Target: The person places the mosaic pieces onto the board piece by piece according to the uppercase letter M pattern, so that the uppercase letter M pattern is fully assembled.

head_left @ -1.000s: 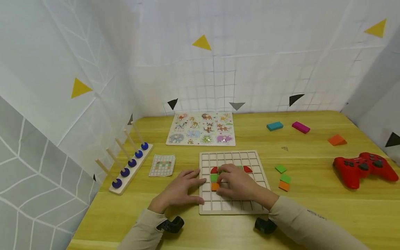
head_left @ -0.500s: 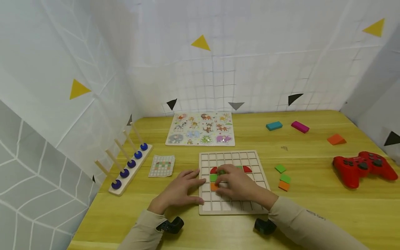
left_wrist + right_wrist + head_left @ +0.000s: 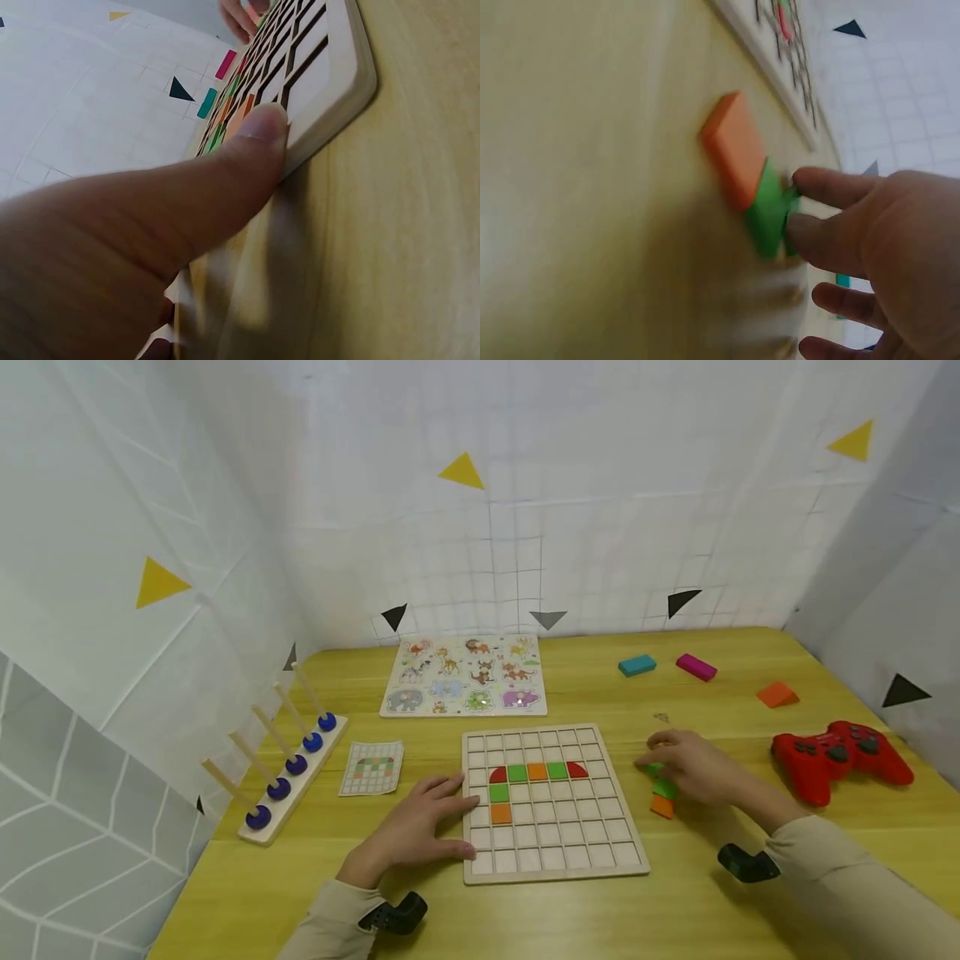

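The grid board, steadied by the flat, open left hand, holds seven tiles with most cells bare, while the right hand curls onto a loose green tile beside it.

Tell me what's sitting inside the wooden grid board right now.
The wooden grid board holds a row of red, green, orange, green, red tiles, with a green tile and an orange tile below. The left hand covers its left edge.
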`<state>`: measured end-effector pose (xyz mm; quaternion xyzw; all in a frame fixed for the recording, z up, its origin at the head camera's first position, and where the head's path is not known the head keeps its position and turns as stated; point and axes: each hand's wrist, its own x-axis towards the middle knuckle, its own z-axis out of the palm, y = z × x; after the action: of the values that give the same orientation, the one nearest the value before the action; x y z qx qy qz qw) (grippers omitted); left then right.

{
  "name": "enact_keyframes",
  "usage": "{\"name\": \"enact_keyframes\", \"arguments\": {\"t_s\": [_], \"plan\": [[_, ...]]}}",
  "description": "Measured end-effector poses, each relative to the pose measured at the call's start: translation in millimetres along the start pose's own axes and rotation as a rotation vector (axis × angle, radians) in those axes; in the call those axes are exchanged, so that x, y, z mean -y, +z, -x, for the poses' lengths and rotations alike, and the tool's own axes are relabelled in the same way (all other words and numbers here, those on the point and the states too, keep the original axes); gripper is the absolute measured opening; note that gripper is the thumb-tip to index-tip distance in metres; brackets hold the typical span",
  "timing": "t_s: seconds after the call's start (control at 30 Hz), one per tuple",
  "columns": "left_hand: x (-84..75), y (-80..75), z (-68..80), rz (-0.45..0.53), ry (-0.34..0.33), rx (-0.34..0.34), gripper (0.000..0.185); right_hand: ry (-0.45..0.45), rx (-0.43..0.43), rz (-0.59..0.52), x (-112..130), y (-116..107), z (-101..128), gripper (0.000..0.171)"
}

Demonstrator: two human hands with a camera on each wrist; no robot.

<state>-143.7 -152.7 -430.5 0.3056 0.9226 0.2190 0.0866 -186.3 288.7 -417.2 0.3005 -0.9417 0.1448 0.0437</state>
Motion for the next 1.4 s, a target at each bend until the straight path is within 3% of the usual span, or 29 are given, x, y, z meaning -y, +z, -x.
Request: {"name": "enact_keyframes", "arguments": {"t_s": [0.2, 0.53, 0.73, 1.0, 1.4], "plan": [[-0.2, 0.8, 0.0, -0.003, 0.003, -0.003, 0.068, -0.013, -0.065, -0.016, -19, 5, 11, 0.034], [2.2, 1.3, -0.3, -0.005, 0.010, 0.012, 0.067, 0.135, -0.042, -0.061, -28, 6, 16, 0.022], [3.4, 0.1, 0.9, -0.008, 0.002, 0.010, 0.068, 0.194, -0.058, -0.097, -10, 3, 7, 0.027], [3.2, 3.4, 0.5, -0.006, 0.014, 0.008, 0.069, 0.124, -0.129, -0.108, 18, 5, -9, 0.021], [1.3, 1.0, 1.6, -0.012, 0.015, 0.006, 0.067, 0.117, -0.122, -0.129, 45, 10, -28, 0.018]]}}
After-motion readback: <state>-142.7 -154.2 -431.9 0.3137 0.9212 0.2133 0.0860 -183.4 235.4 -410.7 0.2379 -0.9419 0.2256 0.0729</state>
